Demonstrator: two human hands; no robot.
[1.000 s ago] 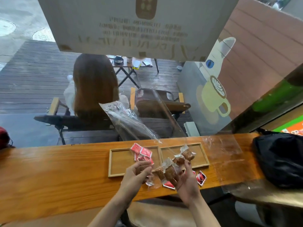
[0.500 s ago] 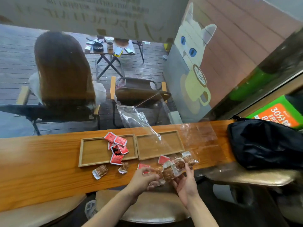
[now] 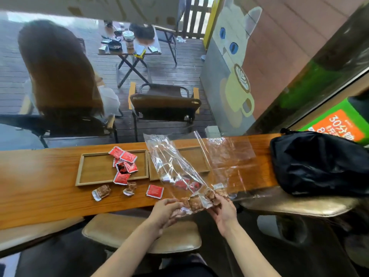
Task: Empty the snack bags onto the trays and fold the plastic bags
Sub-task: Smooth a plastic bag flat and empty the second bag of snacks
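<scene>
Wooden counter at a window. Left tray holds red packets; right tray appears bare under a clear bag. Several packets lie loose on the counter. Left hand and right hand pinch the bag's near end, brown snacks inside. Emptying seems partial; folding not begun.

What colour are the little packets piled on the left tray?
Red, with some white edging; the packets show best in the head view.
</scene>
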